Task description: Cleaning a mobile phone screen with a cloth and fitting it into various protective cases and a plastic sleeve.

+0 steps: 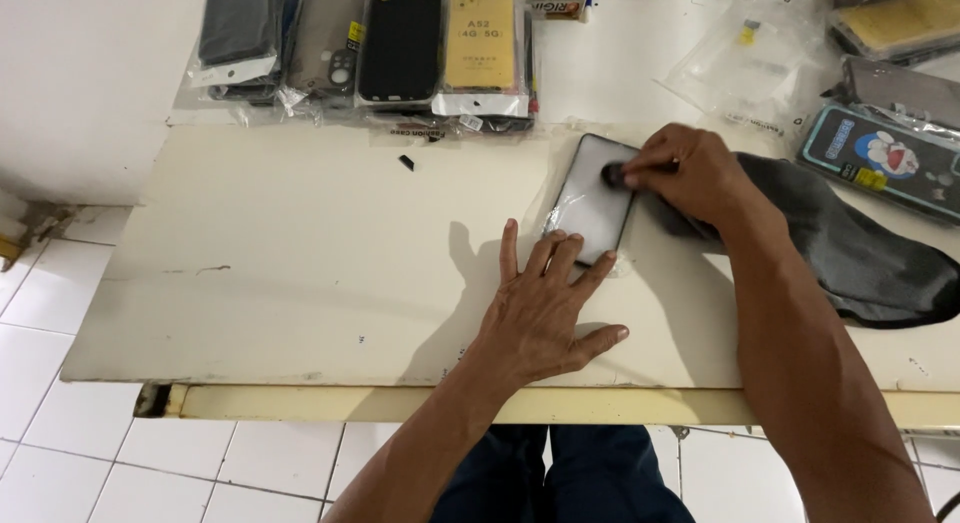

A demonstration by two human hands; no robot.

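Overhead, head view: left hand (540,308) lying flat, fingers spread, fingertips pressing phone's (592,205) near edge, likely steadying it. Right hand (688,173) pinching small dark wad (612,175), grip closed on it, rubbing phone's screen near far end. Dark cloth (850,243) lying just right. Phone cases (400,43) lining cream surface's (300,263) far edge. White tiled floor (120,453) showing below.

We are at a phone-accessory shop's work counter: packaged phone cases (400,43) line the far edge of a worn cream table (300,273), above white floor tiles (60,313).
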